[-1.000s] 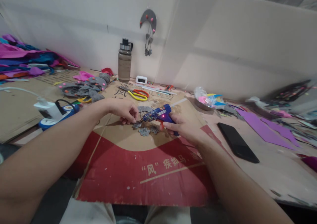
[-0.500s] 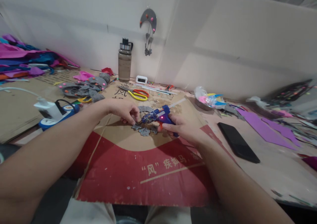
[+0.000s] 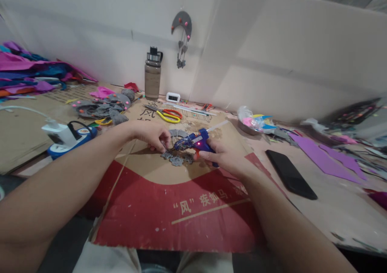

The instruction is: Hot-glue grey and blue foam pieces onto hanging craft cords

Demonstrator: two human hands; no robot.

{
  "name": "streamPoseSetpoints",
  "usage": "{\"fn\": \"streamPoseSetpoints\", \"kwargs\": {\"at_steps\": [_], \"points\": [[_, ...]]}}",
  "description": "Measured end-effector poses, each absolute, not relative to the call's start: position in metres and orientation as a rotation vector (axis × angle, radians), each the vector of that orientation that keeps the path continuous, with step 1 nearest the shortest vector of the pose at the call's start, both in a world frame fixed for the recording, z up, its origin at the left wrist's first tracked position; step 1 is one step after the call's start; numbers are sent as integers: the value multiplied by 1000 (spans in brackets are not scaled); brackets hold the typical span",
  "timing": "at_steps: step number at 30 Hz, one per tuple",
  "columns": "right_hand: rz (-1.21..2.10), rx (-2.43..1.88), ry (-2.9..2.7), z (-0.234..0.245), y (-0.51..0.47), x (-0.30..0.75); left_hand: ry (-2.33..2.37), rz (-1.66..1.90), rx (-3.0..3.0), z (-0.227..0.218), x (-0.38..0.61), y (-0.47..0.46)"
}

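My right hand point(image 3: 222, 154) is wrapped round a blue hot glue gun point(image 3: 199, 141) with a lit red light and a clear glue stick jutting from its back. The gun's nozzle points left, just over several small grey felt pieces point(image 3: 177, 160) lying on the cardboard sheet point(image 3: 145, 172). Beside the nozzle, my left hand point(image 3: 155, 136) is closed in a pinch at the left end of these pieces; what its fingertips hold is too small to make out. Part of a grey felt crescent point(image 3: 178, 133) shows behind the gun.
Scissors point(image 3: 169, 115) with red and yellow handles lie behind my hands, before a water bottle point(image 3: 152, 75) and a small white clock point(image 3: 173, 97). To the right are a phone point(image 3: 290, 174) and a bowl point(image 3: 249, 127). At left stand a power strip point(image 3: 72, 142) and decorated grey felt pieces point(image 3: 99, 106).
The glue gun and my right hand have shifted very slightly to the right. My left hand stays in its pinch at the same spot.
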State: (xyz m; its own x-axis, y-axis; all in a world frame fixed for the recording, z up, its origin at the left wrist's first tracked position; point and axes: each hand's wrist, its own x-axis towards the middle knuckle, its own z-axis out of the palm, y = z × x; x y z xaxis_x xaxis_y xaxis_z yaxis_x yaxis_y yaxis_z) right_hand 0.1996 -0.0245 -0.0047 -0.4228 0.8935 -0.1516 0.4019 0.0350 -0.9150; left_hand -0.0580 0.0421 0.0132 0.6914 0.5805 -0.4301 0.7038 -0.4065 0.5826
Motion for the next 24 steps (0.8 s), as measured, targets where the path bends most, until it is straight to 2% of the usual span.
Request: {"fn": "streamPoseSetpoints", "kwargs": {"at_steps": [13,24], "points": [[1508,-1277,-1808,-8,-21,203,982,-208,2157,10,-56,44],[1486,-1282,-1747,-9,-20,203,975,-229,2205,10,-57,44]]}}
